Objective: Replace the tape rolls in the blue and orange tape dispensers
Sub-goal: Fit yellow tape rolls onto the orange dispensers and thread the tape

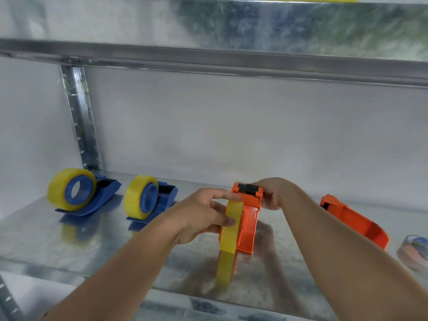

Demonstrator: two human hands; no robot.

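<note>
While the metal shelf (69,239) shows bare room in front, we see two blue dispensers (108,193) loaded at left and a second orange one (354,221) at right. Our left hand (199,214) pinches the yellow tape roll (230,228) on edge against the orange dispenser (249,218). Our right hand (271,193) grips its cutter end, wrist bent inward.

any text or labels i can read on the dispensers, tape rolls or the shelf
No readable text anywhere in this view.
Blue cores of the two yellow tape rolls in the blue dispensers: faint marks, too blurred to read.
Used roll at the right edge: blue printing on its core, too blurred to read.
Orange dispenser held by the left hand and right hand: no lettering visible.
</note>
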